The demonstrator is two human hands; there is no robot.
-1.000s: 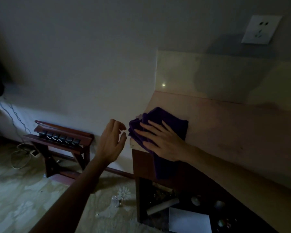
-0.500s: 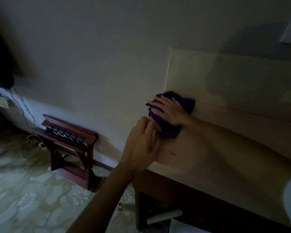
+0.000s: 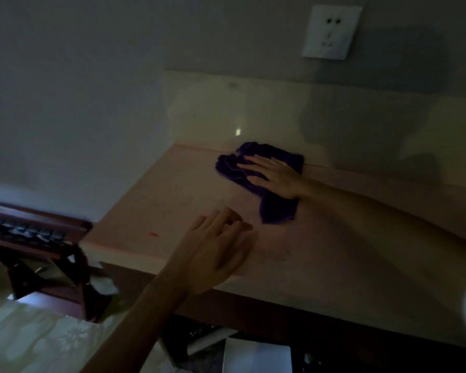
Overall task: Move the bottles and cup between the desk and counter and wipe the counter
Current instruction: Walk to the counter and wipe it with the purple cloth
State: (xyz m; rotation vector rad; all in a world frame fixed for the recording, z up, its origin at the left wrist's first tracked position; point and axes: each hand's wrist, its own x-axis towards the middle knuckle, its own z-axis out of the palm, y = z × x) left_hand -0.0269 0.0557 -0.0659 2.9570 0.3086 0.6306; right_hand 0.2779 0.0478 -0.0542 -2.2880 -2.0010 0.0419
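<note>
Here the right hand (image 3: 273, 175) lies flat, fingers spread, pressing a purple cloth (image 3: 269, 195) onto the pale bench (image 3: 172, 195) close to the back wall, just under a white wall socket (image 3: 331, 32). The left hand (image 3: 218, 246) rests loosely opened near the front edge, holding nothing (a small red mark (image 3: 154, 234) sits off to its left). A dark wooden rack (image 3: 35, 238) stands on the floor beside the bench.

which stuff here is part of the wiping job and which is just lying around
In the job:
purple cloth
counter
right hand, flat on the cloth
left hand, at the counter's front edge

Just lying about:
wall socket
wooden rack
white box under the counter
</note>
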